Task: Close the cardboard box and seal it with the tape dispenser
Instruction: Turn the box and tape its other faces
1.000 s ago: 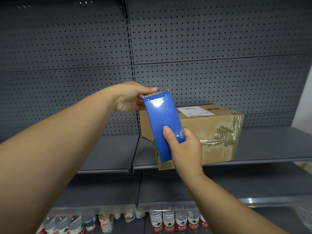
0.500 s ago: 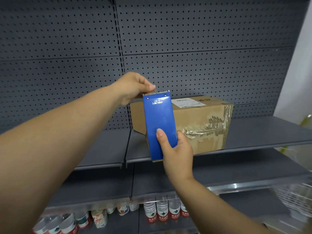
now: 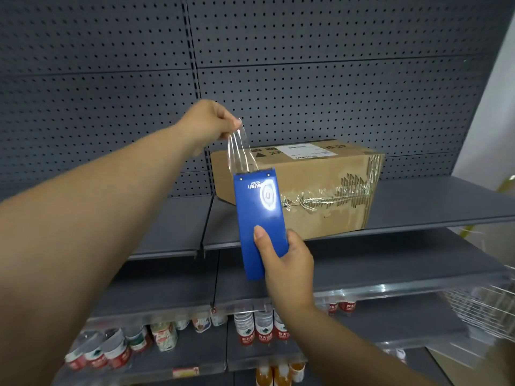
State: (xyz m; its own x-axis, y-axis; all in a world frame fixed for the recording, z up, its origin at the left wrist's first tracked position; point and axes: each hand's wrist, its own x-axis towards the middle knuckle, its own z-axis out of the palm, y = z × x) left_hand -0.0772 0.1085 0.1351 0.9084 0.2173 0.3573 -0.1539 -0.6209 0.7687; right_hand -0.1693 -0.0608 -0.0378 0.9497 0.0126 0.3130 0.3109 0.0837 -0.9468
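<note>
Pinching tape (image 3: 240, 147), left hand (image 3: 207, 122); dispenser (image 3: 260, 221) below.

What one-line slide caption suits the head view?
Left hand pinches clear tape drawn from the blue tape dispenser gripped by the right hand, before a closed cardboard box.

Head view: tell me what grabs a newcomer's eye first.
The blue tape dispenser at centre, gripped low by the right hand. Above it the left hand pinches a strip of clear tape drawn from its top. Behind sits the cardboard box, closed, on the grey shelf.
</note>
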